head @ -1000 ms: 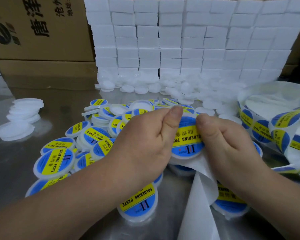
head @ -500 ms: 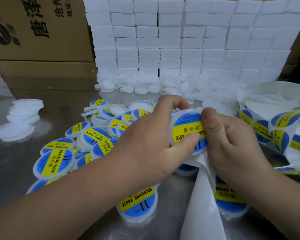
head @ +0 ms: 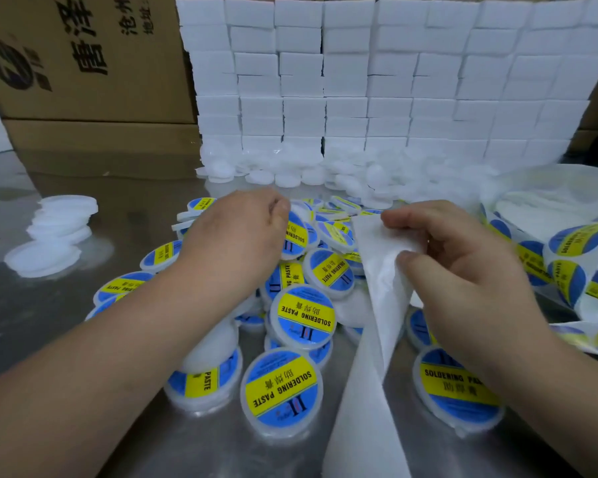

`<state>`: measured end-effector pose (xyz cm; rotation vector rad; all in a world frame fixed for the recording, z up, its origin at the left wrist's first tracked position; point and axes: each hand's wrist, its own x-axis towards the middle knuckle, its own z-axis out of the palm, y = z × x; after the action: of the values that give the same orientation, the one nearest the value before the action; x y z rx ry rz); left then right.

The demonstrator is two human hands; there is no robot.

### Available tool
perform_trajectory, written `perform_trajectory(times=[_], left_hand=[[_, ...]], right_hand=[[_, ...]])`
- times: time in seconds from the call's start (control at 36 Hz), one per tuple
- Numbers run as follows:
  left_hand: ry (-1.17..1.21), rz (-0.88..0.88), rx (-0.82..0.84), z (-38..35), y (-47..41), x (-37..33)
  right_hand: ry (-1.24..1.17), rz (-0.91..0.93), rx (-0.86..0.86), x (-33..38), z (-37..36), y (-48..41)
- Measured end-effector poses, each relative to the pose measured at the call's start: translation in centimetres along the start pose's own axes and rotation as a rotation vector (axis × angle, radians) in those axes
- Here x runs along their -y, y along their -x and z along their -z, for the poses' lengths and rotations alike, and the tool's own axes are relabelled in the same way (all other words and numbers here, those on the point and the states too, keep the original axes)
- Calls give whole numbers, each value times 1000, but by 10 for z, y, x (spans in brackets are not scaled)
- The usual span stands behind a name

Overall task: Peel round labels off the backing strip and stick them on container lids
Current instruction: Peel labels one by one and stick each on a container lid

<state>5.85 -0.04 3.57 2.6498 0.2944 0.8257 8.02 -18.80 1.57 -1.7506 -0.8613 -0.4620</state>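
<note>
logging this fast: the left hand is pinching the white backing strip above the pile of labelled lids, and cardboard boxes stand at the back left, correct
Wrong hand. In the head view the right hand pinches the white backing strip above the pile of labelled lids; cardboard boxes do stand at the back left.

Before me spreads a shiny grey metal worktop [head: 66,322] that throws back soft, blurred patches of light. Along its far side rises a wall of stacked white foam blocks [head: 394,81]. At the back left stand big brown cardboard boxes [head: 83,63] printed with black Chinese characters, one upon another.
</note>
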Motion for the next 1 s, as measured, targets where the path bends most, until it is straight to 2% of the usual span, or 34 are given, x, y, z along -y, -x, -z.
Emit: perform_trajectory(times=[0.08,0.14,0.19,0.22,0.28,0.33,0.42,0.53,0.78,1.0], left_hand=[[-179,42,33,1,-3,2],[-185,16,-39,3,-3,2],[-5,-66,-147,7,0,-1],[150,-97,-148,8,2,-5],[477,-128,-7,10,10,-14],[707,-133,176,10,18,-23],[849,-122,336,8,20,-28],[1131,-7,491,7,18,-28],[1512,37,385,12,17,-30],[1673,74,387,18,15,-31]], right_hand=[[31,60,-4,1,0,0],[24,92,-17,1,0,0],[-28,88,-30,0,-1,-1],[-65,78,-36,0,-1,-1],[-135,59,-40,1,-1,0],[-191,45,-23,2,-2,1],[-290,15,38,5,-3,1],[-375,-2,104,8,-4,2],[-361,46,134,10,-5,5],[-440,-164,235,8,-4,4]])
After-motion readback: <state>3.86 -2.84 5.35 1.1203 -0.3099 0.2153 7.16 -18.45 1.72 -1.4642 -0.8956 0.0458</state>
